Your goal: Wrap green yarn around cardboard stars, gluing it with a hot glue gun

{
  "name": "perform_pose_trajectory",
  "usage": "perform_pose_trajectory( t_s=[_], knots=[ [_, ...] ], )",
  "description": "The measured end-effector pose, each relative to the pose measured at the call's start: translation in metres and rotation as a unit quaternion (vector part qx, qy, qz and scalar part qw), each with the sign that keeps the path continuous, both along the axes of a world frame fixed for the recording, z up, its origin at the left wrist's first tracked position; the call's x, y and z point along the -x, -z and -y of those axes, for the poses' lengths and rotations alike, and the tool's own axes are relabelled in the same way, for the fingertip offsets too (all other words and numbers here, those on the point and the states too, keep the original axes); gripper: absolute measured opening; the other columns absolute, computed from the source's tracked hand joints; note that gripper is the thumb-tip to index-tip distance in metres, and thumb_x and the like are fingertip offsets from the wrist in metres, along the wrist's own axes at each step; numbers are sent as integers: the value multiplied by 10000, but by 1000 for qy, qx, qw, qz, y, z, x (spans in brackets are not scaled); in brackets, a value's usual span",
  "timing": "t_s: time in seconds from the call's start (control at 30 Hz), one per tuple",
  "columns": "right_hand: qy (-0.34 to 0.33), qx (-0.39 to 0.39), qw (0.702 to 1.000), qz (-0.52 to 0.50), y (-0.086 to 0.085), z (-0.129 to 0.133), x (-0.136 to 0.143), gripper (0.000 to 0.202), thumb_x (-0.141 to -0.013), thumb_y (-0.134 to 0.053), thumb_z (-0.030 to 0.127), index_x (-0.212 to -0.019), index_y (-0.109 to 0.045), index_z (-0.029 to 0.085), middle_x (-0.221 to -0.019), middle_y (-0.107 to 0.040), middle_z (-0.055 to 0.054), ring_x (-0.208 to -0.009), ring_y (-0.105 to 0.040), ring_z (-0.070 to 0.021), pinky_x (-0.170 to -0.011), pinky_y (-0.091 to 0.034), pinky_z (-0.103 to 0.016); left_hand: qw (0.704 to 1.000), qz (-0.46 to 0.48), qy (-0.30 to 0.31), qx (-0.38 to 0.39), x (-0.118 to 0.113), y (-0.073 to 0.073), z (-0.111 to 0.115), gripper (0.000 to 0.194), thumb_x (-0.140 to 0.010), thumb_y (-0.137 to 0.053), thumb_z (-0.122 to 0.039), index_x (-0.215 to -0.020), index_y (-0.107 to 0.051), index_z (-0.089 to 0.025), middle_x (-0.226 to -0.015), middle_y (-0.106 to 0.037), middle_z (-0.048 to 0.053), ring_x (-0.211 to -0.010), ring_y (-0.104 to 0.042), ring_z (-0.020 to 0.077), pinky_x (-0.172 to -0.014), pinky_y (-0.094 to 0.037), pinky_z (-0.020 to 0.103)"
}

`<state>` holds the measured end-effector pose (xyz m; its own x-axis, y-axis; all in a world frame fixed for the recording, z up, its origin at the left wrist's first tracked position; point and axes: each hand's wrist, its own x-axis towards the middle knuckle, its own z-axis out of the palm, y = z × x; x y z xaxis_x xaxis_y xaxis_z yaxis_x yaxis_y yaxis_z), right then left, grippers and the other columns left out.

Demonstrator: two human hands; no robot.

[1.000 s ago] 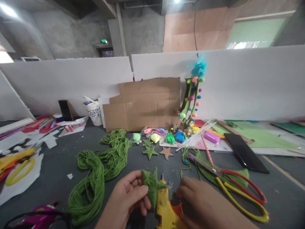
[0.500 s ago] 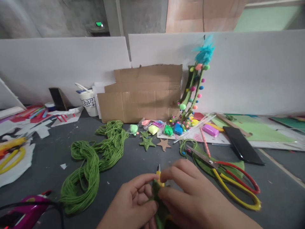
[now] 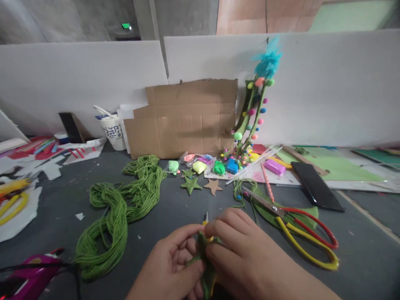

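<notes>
In front of me, my left hand [image 3: 173, 264] is closed around a dark green, pointed, fuzzy piece [image 3: 208, 275], much of it hidden by fingers. My right hand [image 3: 239, 250] has its fingers bent and pinched at the upper end of the same piece. A yellow tool with a slim pointed metal tip [image 3: 205, 217] sticks out beyond the fingertips; its body is mostly covered, so I cannot tell whether a hand grips it. Farther back lie a green star [image 3: 191, 185] and a bare cardboard star [image 3: 213, 187]. Green yarn [image 3: 103, 233] is heaped on the left.
Scissors with red and yellow handles [image 3: 308, 233] lie at right over a green leaf shape [image 3: 261, 204]. A purple glue gun [image 3: 34, 273] with a cord rests at lower left. Behind stand cardboard [image 3: 181, 137], a cup [image 3: 114, 133] and a pompom-trimmed green form [image 3: 246, 110].
The view has shifted slightly, so the table things sit a little higher and further left. Both hands stay pressed at the green piece, with the right fingers nudged slightly.
</notes>
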<state>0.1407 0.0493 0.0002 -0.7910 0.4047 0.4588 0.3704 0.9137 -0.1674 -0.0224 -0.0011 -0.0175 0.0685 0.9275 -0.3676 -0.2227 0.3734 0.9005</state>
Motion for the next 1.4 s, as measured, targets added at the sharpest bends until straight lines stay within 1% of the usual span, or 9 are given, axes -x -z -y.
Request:
perform_pose_trajectory(
  t_s=[0.27,0.53,0.67,0.73,0.83,0.93,1.0,1.1,1.4],
  knots=[
    [29,-21,998,-45,4,-1,3,134,-790,-548,137,-686,-494,203,-760,-575,4,-690,-435,-157,-708,-324,-307,998,49,7,-34,2,2,-2,351,-641,-746,-196,-946,-572,-180,-639,-621,-34,-423,-616,108,-385,-480,185],
    [25,-62,997,-47,14,-3,3,154,-789,-478,89,-679,-503,194,-713,-575,-1,-640,-432,-158,-683,-329,-318,994,91,17,-53,7,17,-4,361,-630,-776,-247,-838,-483,-207,-700,-631,-38,-461,-614,89,-436,-465,179],
    [19,-70,996,-59,9,-1,1,174,-813,-454,80,-796,-594,182,-725,-611,-22,-651,-471,-172,-686,-378,-330,995,91,5,-42,8,12,-6,352,-658,-750,-220,-801,-429,-210,-642,-621,-51,-435,-600,80,-431,-448,171],
    [37,-6,995,-93,5,-1,-1,209,-826,-446,83,-888,-620,183,-782,-630,-41,-683,-505,-177,-668,-407,-315,996,88,4,-33,8,8,-6,346,-669,-738,-221,-802,-418,-209,-620,-625,-49,-441,-604,88,-423,-450,171],
    [108,210,959,-159,3,-2,-2,199,-861,-444,148,-964,-611,180,-831,-631,-57,-728,-562,-172,-664,-449,-291,996,89,6,-21,8,4,-6,349,-670,-735,-222,-803,-412,-209,-609,-634,-40,-456,-613,100,-426,-465,181],
    [135,477,850,-176,7,-4,-1,151,-849,-475,232,-887,-610,176,-688,-589,-9,-589,-541,-133,-553,-433,-240,995,99,12,-20,8,2,-5,339,-660,-737,-212,-786,-421,-204,-627,-635,-35,-476,-623,107,-435,-472,185],
    [129,584,782,-177,13,-5,2,116,-812,-507,235,-796,-606,176,-590,-516,30,-503,-467,-101,-484,-375,-209,994,103,14,-23,8,2,-5,299,-675,-719,-225,-793,-446,-198,-650,-632,-30,-493,-628,111,-436,-471,185],
    [138,613,753,-198,19,-4,5,71,-764,-541,208,-741,-597,173,-554,-456,50,-489,-398,-82,-467,-317,-194,995,96,20,-15,9,4,-4,217,-719,-670,-247,-798,-477,-189,-650,-625,-21,-477,-603,99,-417,-449,174],
    [156,555,802,-154,15,0,10,108,-732,-510,231,-717,-603,178,-596,-504,19,-564,-456,-123,-543,-352,-232,999,37,30,11,12,11,-5,122,-725,-594,-226,-780,-491,-194,-521,-580,-37,-383,-487,68,-361,-343,138]
  ],
)
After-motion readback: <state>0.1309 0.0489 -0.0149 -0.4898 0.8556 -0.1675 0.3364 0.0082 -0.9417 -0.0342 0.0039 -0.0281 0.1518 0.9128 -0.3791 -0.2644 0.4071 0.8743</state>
